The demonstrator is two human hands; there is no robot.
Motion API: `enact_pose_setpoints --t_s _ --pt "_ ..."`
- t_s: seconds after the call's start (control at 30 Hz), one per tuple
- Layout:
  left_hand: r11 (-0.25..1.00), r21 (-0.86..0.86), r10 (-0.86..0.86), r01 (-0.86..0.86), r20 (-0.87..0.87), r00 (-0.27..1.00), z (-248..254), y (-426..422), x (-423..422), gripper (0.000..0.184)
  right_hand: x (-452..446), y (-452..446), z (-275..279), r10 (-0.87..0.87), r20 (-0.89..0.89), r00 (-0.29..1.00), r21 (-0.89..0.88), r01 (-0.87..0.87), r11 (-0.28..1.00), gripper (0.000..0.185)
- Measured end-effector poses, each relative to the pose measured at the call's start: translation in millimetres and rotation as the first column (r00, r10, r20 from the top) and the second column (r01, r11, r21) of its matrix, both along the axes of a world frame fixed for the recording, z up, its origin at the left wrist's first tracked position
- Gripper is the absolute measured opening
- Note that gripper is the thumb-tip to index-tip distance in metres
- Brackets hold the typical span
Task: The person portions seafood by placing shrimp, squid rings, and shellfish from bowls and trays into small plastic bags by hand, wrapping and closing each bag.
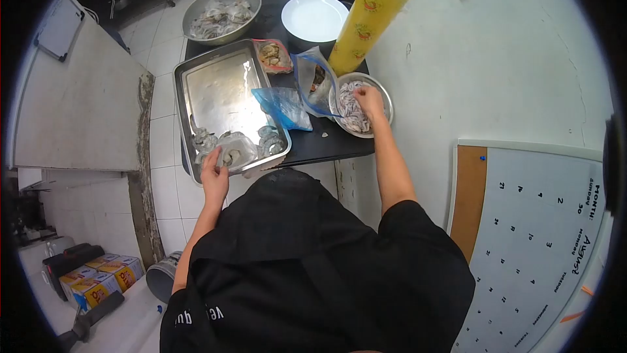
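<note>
My left hand (214, 175) is at the near edge of a metal tray (219, 85), its fingers at a clear plastic bag (238, 149) with a few pale pieces in it. Whether the fingers pinch the bag is too small to tell. Clumps of grey shrimp-like pieces lie on both sides of the bag. My right hand (369, 100) is over a round metal bowl (386, 95) of pale strips (353, 116), fingers drawn together; what they hold, if anything, is hidden. Left of that bowl stands an open zip bag (312, 79) with dark contents.
A blue-edged bag (284, 106) overlaps the tray's right rim. A red-edged bag (273, 56), a large bowl of wrapped seafood (222, 16), a white dish (315, 16) and a tall yellow roll (369, 23) stand farther back. A wall is on the right.
</note>
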State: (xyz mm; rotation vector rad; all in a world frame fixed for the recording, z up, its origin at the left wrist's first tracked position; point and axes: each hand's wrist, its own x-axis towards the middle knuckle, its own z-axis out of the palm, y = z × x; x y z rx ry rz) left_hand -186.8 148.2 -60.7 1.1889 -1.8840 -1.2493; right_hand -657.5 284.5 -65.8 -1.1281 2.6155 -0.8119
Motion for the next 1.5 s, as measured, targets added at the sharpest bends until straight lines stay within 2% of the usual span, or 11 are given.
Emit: enact_pose_setpoints --t_s 0.27,0.33,0.5,0.57,0.73,0.8,0.93,1.13,1.2,1.4,1.5 --pt "0.996 -0.029 -0.086 0.086 0.012 0.996 23 12 -17 0.055 -21 17 -93 -0.160 -0.312 0.937 0.027 0.177 0.984 0.025" --pt "0.994 -0.076 -0.073 0.073 0.002 0.997 10 7 -14 0.056 -30 14 -92 -0.142 -0.219 0.965 0.239 0.194 0.951 0.025" --pt "1.000 -0.010 0.000 0.000 0.001 1.000 13 12 -9 0.057 -48 22 -58 -0.109 -0.092 0.990 0.121 0.120 0.985 0.024" --pt "0.998 0.043 0.047 -0.046 -0.023 0.999 15 14 -10 0.058 -49 24 -36 -0.274 0.490 0.828 -0.152 0.391 0.908 0.014" --pt "0.998 0.016 0.059 -0.059 -0.019 0.998 8 12 -9 0.058 -58 22 -67 -0.170 0.477 0.862 -0.159 0.275 0.948 0.019" --pt "0.999 -0.009 0.050 -0.051 -0.028 0.998 5 12 -9 0.058 -65 20 -121 -0.019 -0.238 0.971 0.042 0.030 0.999 0.016" --pt "1.000 -0.007 0.022 -0.022 -0.003 1.000 6 14 -10 0.058 -34 18 -112 -0.031 -0.407 0.913 0.090 0.073 0.993 0.021" --pt "1.000 0.006 0.025 -0.025 0.012 1.000 10 14 -6 0.058 -32 17 -67 -0.099 0.014 0.995 0.030 0.098 0.995 0.020" --pt "0.999 0.011 0.031 -0.032 0.027 0.999 10 15 -3 0.058 -27 13 -57 -0.150 0.340 0.928 -0.192 0.224 0.955 0.015" --pt "1.000 -0.017 0.008 -0.008 0.002 1.000 -2 9 2 0.058 -18 5 -43 -0.096 0.713 0.694 -0.137 0.273 0.952 0.014" --pt "0.999 -0.032 0.009 -0.009 0.027 1.000 0 9 2 0.058 -2 0 -57 -0.158 0.409 0.899 0.196 0.083 0.977 0.014"
